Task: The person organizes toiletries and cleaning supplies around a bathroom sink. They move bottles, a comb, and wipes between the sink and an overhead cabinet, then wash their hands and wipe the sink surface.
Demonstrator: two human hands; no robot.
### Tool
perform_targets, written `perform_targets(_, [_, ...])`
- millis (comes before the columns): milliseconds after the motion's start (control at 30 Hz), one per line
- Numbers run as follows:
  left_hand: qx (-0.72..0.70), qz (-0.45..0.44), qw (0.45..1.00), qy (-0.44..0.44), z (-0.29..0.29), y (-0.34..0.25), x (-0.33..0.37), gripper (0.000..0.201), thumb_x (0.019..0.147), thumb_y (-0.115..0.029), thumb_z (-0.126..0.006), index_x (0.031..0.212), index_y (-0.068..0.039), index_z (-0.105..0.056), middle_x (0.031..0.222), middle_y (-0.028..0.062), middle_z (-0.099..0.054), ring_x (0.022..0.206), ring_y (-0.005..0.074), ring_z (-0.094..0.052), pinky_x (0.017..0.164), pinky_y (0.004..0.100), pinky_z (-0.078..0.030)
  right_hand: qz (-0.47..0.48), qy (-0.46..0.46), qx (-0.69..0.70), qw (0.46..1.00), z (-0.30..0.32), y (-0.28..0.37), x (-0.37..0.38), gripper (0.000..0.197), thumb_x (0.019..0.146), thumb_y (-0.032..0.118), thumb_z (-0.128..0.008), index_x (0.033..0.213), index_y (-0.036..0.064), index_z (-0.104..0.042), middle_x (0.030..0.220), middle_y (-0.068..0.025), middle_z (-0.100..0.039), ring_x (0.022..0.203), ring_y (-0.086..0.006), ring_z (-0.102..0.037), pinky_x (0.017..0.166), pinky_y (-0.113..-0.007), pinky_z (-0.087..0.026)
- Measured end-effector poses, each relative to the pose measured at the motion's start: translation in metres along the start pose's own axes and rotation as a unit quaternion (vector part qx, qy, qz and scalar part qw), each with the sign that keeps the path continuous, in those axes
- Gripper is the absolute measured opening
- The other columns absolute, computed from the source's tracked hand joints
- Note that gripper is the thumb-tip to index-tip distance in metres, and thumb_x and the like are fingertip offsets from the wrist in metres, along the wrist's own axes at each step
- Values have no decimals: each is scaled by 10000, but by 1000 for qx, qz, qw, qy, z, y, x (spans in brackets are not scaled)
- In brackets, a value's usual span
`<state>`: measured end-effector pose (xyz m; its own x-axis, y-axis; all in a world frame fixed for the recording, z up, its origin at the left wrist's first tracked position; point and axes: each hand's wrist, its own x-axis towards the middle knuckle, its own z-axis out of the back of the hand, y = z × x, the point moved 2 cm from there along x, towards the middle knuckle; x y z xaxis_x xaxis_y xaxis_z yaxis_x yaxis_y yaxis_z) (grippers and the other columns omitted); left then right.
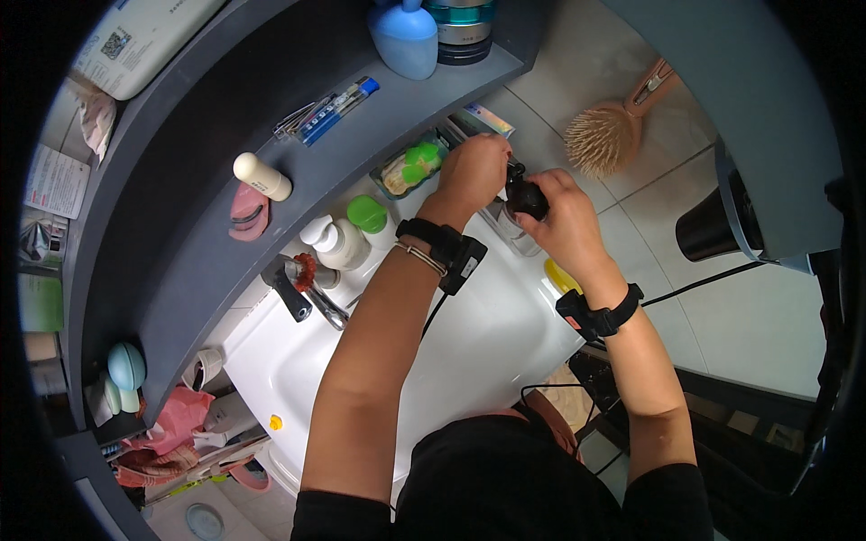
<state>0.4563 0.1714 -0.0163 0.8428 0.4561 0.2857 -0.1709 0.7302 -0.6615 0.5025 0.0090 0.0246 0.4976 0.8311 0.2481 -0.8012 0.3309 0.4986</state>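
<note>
Over the far right corner of the white sink [487,298], my right hand [568,216] grips a dark, rounded bottle-like item [526,198]. Its narrow black top points toward my left hand [474,176], whose fingers are curled closed against that end. Whatever those fingers pinch is hidden behind the back of the hand. Just below the dark item, a clear container [521,236] stands on the sink rim. A tray holding a green and cream item [410,168] lies beside my left hand. Partly under my right wrist is a yellow round item [561,275].
Left of my left forearm stand a white pump bottle [336,243], a green-capped bottle [368,216] and the faucet [325,307]. A grey shelf [216,270] curves around the left, bearing a blue bottle [404,41]. A hairbrush [606,140] hangs at the tiled wall.
</note>
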Motion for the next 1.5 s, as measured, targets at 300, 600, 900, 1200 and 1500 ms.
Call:
perform_targets(300, [12, -49, 996, 78, 18, -12, -16, 228, 799, -90, -646, 1021, -51, -684, 1016, 166, -655, 957, 354, -622, 828, 432, -505, -24, -9, -54, 998, -6, -3, -2, 663, 591, 93, -812, 1185, 32, -523, 1112, -157, -605, 952, -361, -609, 780, -423, -517])
perform_targets(600, [151, -71, 985, 48, 21, -4, -14, 83, 739, -27, -641, 815, -29, -675, 885, 170, -658, 854, 353, -646, 755, 423, -527, -44, -67, -2, 997, -22, -14, 11, 575, 566, 69, -763, 1083, 35, -514, 935, -194, -636, 858, -404, -618, 730, -440, -508])
perform_targets(900, [192, -45, 980, 8, 10, 0, -8, 229, 779, -6, -617, 1005, -26, -581, 981, 176, -636, 905, 356, -650, 766, 415, -544, -75, -129, 16, 989, -28, -25, 28, 609, 581, 77, -771, 1124, 32, -498, 936, -221, -649, 858, -418, -630, 757, -433, -518])
perform_targets(1200, [105, -1, 994, -23, 7, -10, -45, 422, 814, 20, -566, 1220, -19, -458, 1151, 199, -514, 896, 383, -639, 769, 437, -538, -54, -157, 72, 984, -43, -38, 35, 651, 590, 109, -782, 1176, 11, -516, 973, -204, -655, 923, -377, -639, 813, -405, -518])
perform_targets(1500, [36, 84, 996, 15, 12, -1, -89, 752, 766, -31, -704, 1401, -18, -300, 1320, 211, -415, 1099, 415, -544, 891, 437, -493, 21, -187, 68, 980, -21, -8, 20, 621, 601, 61, -759, 1177, 6, -533, 1040, -195, -634, 964, -368, -627, 848, -384, -506])
